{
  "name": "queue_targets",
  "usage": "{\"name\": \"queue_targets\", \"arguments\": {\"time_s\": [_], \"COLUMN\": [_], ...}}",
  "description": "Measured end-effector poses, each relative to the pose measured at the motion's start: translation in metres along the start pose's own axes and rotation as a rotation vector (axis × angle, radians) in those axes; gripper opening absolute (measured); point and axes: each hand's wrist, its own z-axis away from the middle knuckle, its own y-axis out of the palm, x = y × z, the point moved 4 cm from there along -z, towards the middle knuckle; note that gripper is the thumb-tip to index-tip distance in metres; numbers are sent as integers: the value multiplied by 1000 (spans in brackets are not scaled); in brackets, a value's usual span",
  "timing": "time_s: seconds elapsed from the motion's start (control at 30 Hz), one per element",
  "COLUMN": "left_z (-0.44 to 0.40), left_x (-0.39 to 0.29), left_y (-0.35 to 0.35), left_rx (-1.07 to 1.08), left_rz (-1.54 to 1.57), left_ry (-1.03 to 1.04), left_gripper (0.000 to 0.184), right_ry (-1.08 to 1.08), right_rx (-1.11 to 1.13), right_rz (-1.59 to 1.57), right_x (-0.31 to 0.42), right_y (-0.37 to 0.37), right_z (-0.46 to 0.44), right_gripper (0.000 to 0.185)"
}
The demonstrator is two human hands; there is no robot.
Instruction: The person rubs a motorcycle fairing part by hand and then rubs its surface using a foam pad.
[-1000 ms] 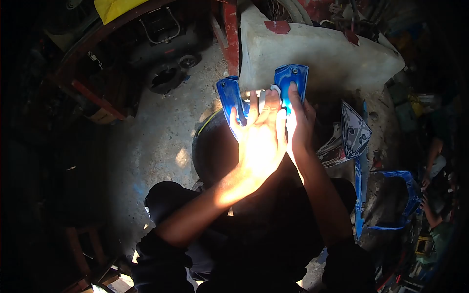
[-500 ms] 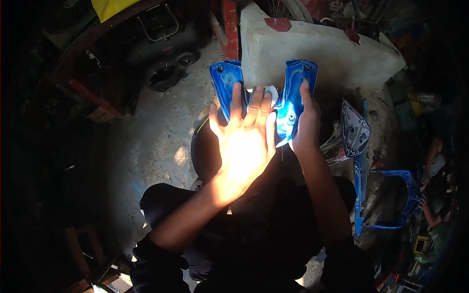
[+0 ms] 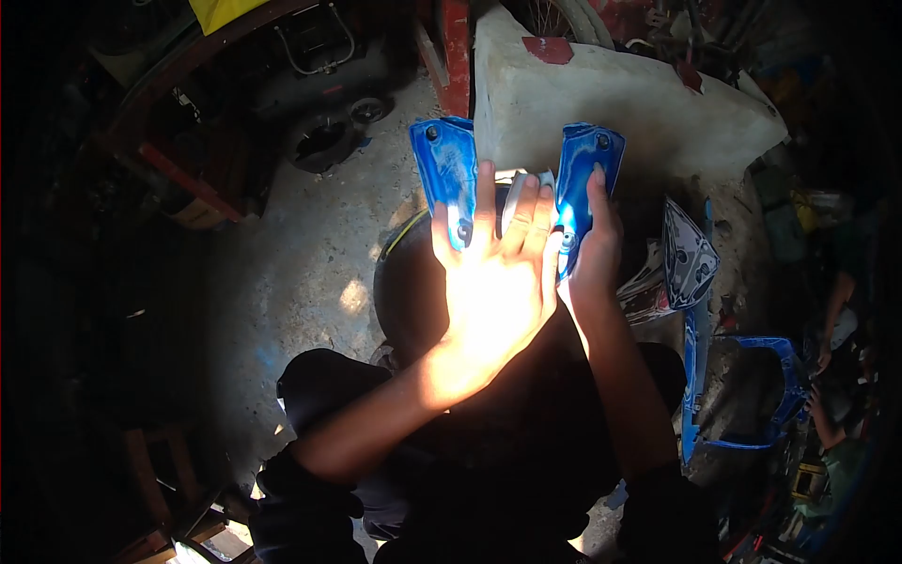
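A blue plastic part [image 3: 446,160] with two upright arms, each with a hole near its top, is held over a dark round tub [image 3: 406,296]. My right hand [image 3: 594,235] grips its right arm, thumb on the front face. Across its middle lies my left hand [image 3: 498,273], brightly sunlit, with fingers partly spread and pressing a pale pad [image 3: 515,202] against the part. The pad shows between and beside the fingers; the middle of the blue part is hidden beneath the hand.
A grey-white panel [image 3: 611,113] stands ahead. To the right lie a black-and-white patterned part [image 3: 691,254], a long blue strip [image 3: 693,376] and a blue frame [image 3: 766,348]. Another person's hands [image 3: 819,399] show at the far right. A tyre [image 3: 321,141] is at the upper left.
Since half a second ago my left hand has slid right over the blue part, with the pad under its fingers. The part has shifted slightly right and tilted. My right hand keeps its grip.
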Motion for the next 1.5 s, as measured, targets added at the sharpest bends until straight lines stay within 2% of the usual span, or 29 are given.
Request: {"name": "queue_targets", "arguments": {"time_s": [0.07, 0.17, 0.23, 0.3, 0.33, 0.37, 0.43, 0.5, 0.53, 0.57, 0.63, 0.7, 0.73, 0.8, 0.9, 0.93, 0.97, 1.0, 1.03, 1.1, 1.13, 1.17, 1.23, 1.3, 1.33, 1.37, 1.43, 1.5], "left_z": [2, -13, -6, 1, -4, -14, -9, 5, -4, -13, -5, 5, -4, 3, 15, 4, 0, 2, 8, 5, -2, -1, 12, 13, 5, 1, 12, 28], "left_x": [-3, 16, 11, 5, 12, 24, 14, 6, 19, 29, 17, 13, 24, 18, 4, 14, 20, 13, 8, 12, 23, 20, 6, 8, 15, 21, 8, 1], "left_y": [-1, 0, 0, 0, 0, 7, 7, 9, 11, 14, 17, 15, 22, 28, 22, 24, 24, 21, 15, 13, 19, 23, 17, 17, 21, 22, 12, 11], "left_rx": [19, 20, -6, 37, 32, 41, 25, 86, 84, 88, 67, 159, 190, 168, 245, 216, 182, 102, 108, 130, 123, 76, 123, 156, 127, 99, 78, 110], "left_rz": [18, -123, -6, 58, 70, 1, 29, 150, 126, 102, 138, 229, 184, 191, 276, 228, 176, 175, 210, 228, 163, 167, 238, 212, 169, 122, 157, 187], "left_ry": [14, -45, -36, 14, -35, -99, -70, -44, -93, -149, -131, -90, -185, -141, -9, -69, -133, -123, -77, -103, -147, -142, -74, -20, -76, -137, -70, -4], "left_gripper": [37, 37, 37, 37, 39, 40, 41, 43, 43, 43, 43, 42, 41, 42, 42, 41, 40, 39, 39, 40, 40, 42, 44, 44, 43, 43, 42, 42], "right_ry": [-20, -96, -129, -133, -134, -150, -166, -175, -175, -156, -144, -154, -155, -209, -181, -137, -132, -116, -103, -113, -165, -151, -125, -57, -34, -55, -83, -75], "right_rx": [-71, -65, -67, -87, -96, -95, -87, -122, -126, -123, -102, -154, -159, -179, -183, -178, -174, -185, -204, -242, -243, -233, -210, -218, -220, -213, -194, -205], "right_rz": [-21, 206, 291, 198, 170, 282, 383, 173, 180, 437, 683, 191, 198, 579, 378, 259, 269, 228, 178, 143, 385, 448, 576, 454, 417, 494, 554, 334], "right_x": [3, 8, 10, 14, 15, 14, 13, 16, 17, 17, 17, 13, 9, 1, -4, -3, 4, 10, 13, 9, 8, 6, 10, 3, 3, 8, 11, 5], "right_y": [-6, -8, -5, -6, -8, -9, -6, -6, -9, -13, -9, -10, -16, -24, -33, -30, -26, -21, -17, -22, -24, -26, -20, -27, -29, -27, -20, -26], "right_z": [-1, 0, 2, 3, 4, 5, 7, 9, 7, 7, 6, 9, 7, -2, -10, -5, 2, 8, 10, 7, 3, 1, 4, 3, 4, 5, 0, -7], "right_gripper": [63, 55, 53, 51, 51, 50, 49, 44, 44, 53, 63, 39, 39, 62, 61, 61, 61, 51, 42, 41, 50, 56, 68, 69, 70, 69, 68, 70]}}
